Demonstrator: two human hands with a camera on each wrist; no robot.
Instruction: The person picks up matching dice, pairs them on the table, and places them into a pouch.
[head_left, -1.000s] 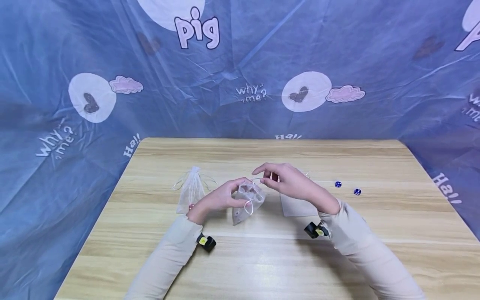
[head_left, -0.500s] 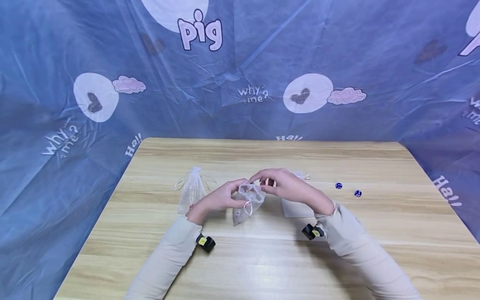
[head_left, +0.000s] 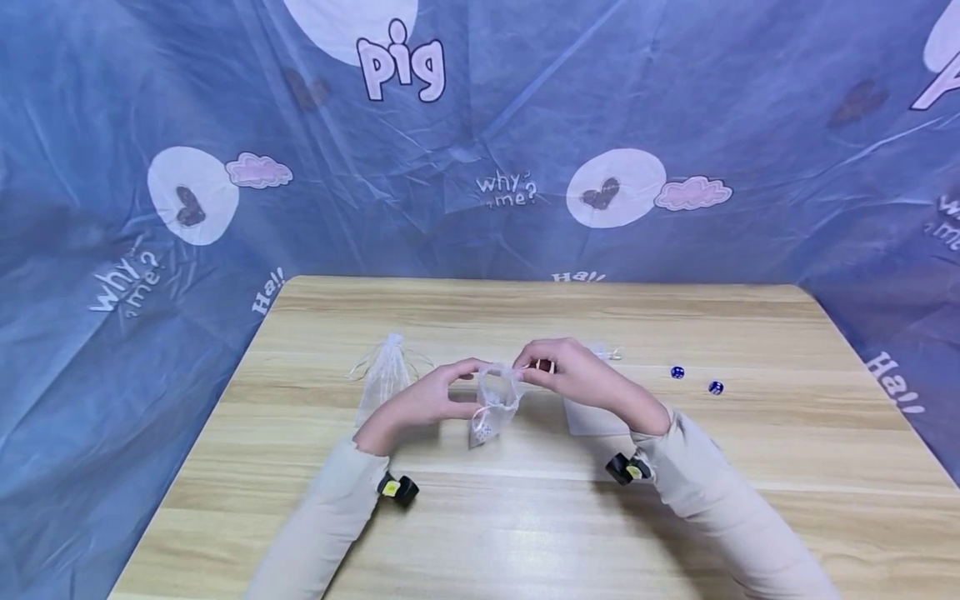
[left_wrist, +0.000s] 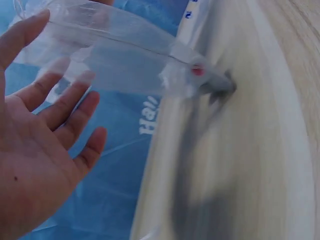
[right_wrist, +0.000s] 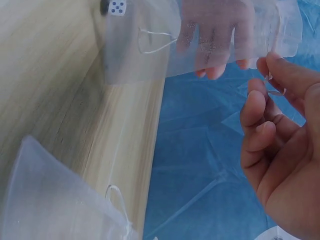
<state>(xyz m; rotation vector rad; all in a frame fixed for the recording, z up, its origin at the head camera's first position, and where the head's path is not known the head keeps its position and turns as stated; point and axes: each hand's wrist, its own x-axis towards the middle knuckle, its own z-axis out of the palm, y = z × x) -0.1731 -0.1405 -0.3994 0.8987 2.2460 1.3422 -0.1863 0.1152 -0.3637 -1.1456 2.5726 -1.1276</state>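
Observation:
A sheer white drawstring organza bag stands between both hands at mid-table. Its mouth gapes upward, and a white die shows through the bottom. My right hand pinches the rim and drawstring between thumb and forefinger, the other fingers curled. On the other side my left hand has its fingers spread around the bag. In the left wrist view those fingers look straight and loose, with the thumb by the bag's upper edge; whether they touch the cloth is hard to tell.
Another gathered organza bag lies left, partly behind the left hand. A flat white bag lies under the right forearm. Two blue dice sit on the wooden table at the right. A blue printed curtain hangs behind.
My right hand has moved left and down to the bag's rim and pinches it. The left hand has loosened its grip on the bag and drawn slightly left. The bag now stands straighter.

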